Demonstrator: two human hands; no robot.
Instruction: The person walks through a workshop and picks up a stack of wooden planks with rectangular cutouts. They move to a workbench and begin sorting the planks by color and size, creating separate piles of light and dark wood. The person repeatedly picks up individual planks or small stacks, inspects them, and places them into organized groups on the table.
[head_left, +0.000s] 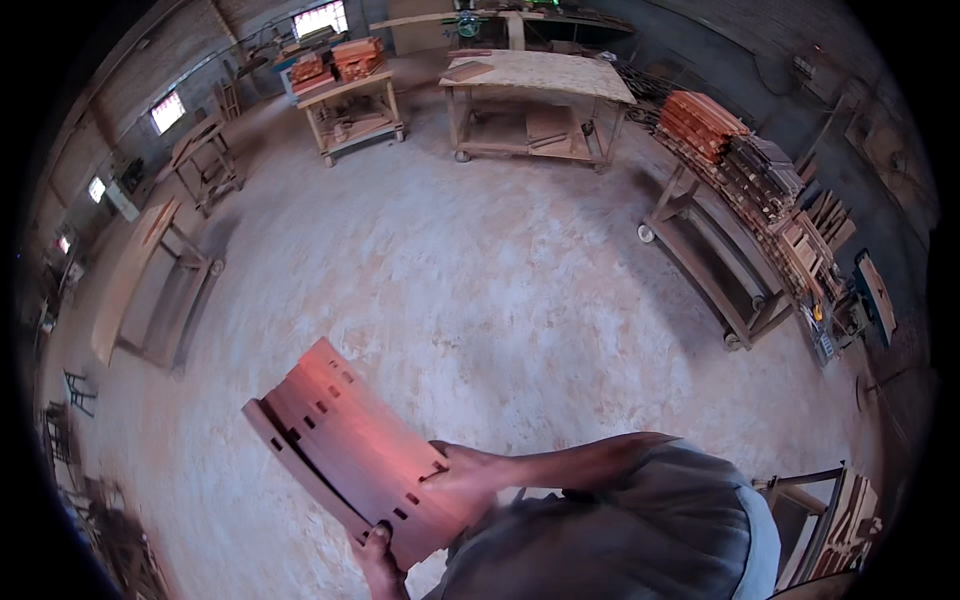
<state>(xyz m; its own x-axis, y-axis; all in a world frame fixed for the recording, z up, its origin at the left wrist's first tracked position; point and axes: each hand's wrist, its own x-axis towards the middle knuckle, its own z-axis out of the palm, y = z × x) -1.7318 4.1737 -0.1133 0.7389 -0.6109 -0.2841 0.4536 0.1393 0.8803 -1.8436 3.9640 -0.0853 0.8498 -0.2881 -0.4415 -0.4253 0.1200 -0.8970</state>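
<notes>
I hold a bundle of reddish wooden boards (370, 430) in front of my body, slanting up and to the left. Rows of small dark rectangular slots run across their faces, and a dark gap parts the leftmost board from the rest. My left hand (378, 562) is closed round the near left end, its thumb on top. On the right side, my right hand (462, 470) grips the boards' edge, and its fingers partly go out of sight there. How many boards make up the bundle I cannot tell.
Ahead stands a wheeled table (540, 72) with a lower shelf. A wheeled cart (700, 235) at right bears stacked reddish wood (700, 122). Another cart (345, 95) with wood stands far left of centre; a long table (135, 270) is at left. A rack (815, 510) stands near right.
</notes>
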